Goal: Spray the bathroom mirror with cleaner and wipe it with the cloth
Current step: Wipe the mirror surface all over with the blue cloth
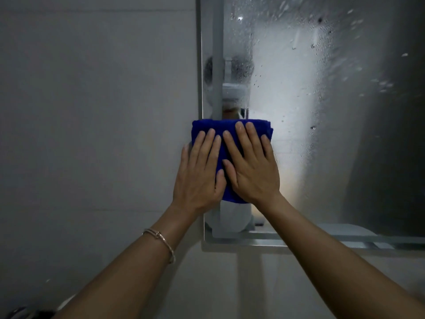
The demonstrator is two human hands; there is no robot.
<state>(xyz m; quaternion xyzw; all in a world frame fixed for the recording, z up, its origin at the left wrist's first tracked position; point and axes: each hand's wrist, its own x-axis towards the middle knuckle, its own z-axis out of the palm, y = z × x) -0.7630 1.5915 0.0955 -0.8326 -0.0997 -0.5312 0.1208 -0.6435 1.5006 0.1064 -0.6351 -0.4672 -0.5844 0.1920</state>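
The bathroom mirror (322, 111) fills the right half of the view, its glass covered in spray droplets and a misty film. A folded blue cloth (227, 128) lies flat against the mirror's lower left part, overlapping the left edge. My left hand (200, 173) presses on the cloth's left side with straight fingers. My right hand (250, 166) presses flat on its right side, fingers spread upward. The two hands sit side by side, thumbs nearly touching. No spray bottle is in view.
A grey tiled wall (92, 111) lies to the left of the mirror. The mirror's metal bottom frame (264, 241) runs along below my hands. Something dark sits in the bottom left corner (25, 313).
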